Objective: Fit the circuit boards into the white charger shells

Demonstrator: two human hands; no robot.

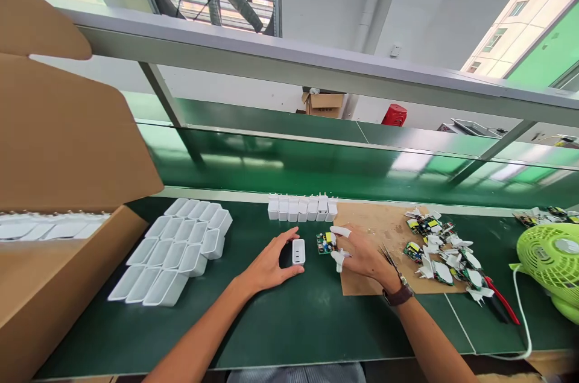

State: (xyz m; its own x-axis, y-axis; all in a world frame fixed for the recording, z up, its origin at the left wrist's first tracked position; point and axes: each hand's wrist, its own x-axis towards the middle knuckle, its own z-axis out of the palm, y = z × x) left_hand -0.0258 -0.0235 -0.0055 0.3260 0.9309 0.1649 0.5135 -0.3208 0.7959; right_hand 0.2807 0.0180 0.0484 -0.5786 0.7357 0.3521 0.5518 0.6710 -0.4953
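My left hand curls around a small white charger shell that stands upright on the green mat. My right hand, with white finger cots on the thumb and forefinger, pinches a small green circuit board just right of the shell. Tweezers lie tucked along the back of the right hand. A watch sits on that wrist.
Rows of empty white shells lie at left beside an open cardboard box. A short row of finished white chargers stands behind. A pile of circuit boards lies on brown board, with red-handled cutters and a green fan at right.
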